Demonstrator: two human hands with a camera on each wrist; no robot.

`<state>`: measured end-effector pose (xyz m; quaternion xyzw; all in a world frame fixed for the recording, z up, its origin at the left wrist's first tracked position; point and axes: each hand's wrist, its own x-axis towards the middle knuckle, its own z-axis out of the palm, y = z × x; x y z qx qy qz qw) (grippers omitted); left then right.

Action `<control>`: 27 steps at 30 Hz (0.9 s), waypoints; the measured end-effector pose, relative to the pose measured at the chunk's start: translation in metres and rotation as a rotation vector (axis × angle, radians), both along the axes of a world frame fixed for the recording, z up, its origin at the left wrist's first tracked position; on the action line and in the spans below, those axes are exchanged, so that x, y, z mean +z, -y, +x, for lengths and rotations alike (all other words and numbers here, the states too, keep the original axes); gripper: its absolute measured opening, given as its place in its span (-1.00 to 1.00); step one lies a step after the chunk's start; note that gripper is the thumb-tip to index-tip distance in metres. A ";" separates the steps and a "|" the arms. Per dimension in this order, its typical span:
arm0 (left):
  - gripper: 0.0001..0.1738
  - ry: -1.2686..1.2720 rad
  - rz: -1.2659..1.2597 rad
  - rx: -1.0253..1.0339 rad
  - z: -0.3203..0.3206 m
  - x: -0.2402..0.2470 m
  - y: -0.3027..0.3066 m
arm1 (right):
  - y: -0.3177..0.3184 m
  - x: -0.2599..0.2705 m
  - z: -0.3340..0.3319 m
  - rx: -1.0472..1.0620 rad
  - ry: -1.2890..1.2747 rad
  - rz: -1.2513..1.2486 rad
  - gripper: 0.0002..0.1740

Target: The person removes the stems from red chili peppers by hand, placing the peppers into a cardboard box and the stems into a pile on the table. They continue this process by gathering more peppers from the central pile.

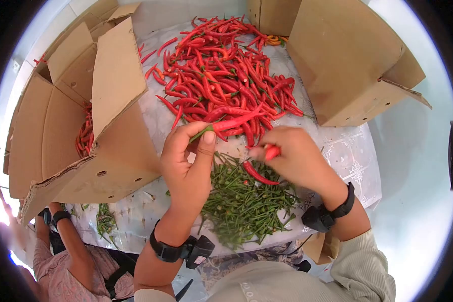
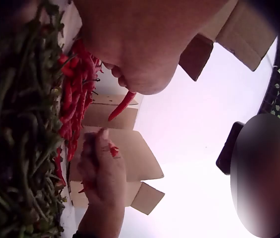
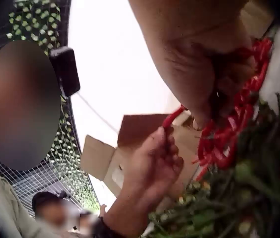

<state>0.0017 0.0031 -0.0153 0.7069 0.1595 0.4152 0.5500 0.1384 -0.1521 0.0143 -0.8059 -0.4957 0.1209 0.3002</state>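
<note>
In the head view my left hand [image 1: 188,163] pinches a long red chili pepper [image 1: 236,121] between thumb and forefinger at its green stem end. Its tip points right, over the heap of red chilies [image 1: 221,70]. Close by on the right is my right hand [image 1: 302,156], slightly blurred, with fingers curled round red chili [image 1: 272,152]. Another red chili [image 1: 260,174] shows just under that hand, overlapping the pile of green stems [image 1: 246,206]. The left wrist view shows the pinched chili [image 2: 122,105] sticking out past the left fingers.
An open cardboard box [image 1: 120,166] with red chilies [image 1: 85,131] inside stands at left; another cardboard box [image 1: 347,65] stands at right. A patterned white cover [image 1: 349,156] lies on the table. Another person's arm [image 1: 75,246] is at lower left, near a few stems [image 1: 105,221].
</note>
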 end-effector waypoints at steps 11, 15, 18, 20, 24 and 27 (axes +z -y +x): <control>-0.84 -0.022 0.128 0.034 0.001 -0.001 -0.002 | -0.009 -0.012 -0.008 0.021 -0.224 0.312 -0.76; -0.84 -0.119 0.131 0.031 0.000 0.002 -0.002 | -0.009 -0.008 0.001 -0.035 -0.786 0.682 -0.73; -0.84 -0.187 0.177 -0.057 -0.001 0.003 0.001 | -0.009 -0.009 0.001 -0.125 -0.803 0.646 -0.75; -0.85 -0.203 0.227 -0.106 -0.001 0.006 0.005 | -0.010 -0.011 0.001 -0.093 -0.542 0.592 -0.75; -0.89 -0.183 0.283 -0.176 0.000 0.011 0.010 | -0.007 0.000 -0.006 0.037 -0.087 0.355 -0.69; -0.90 -0.185 0.297 -0.242 -0.001 0.009 0.009 | -0.006 -0.005 -0.005 0.112 -0.047 0.333 -0.64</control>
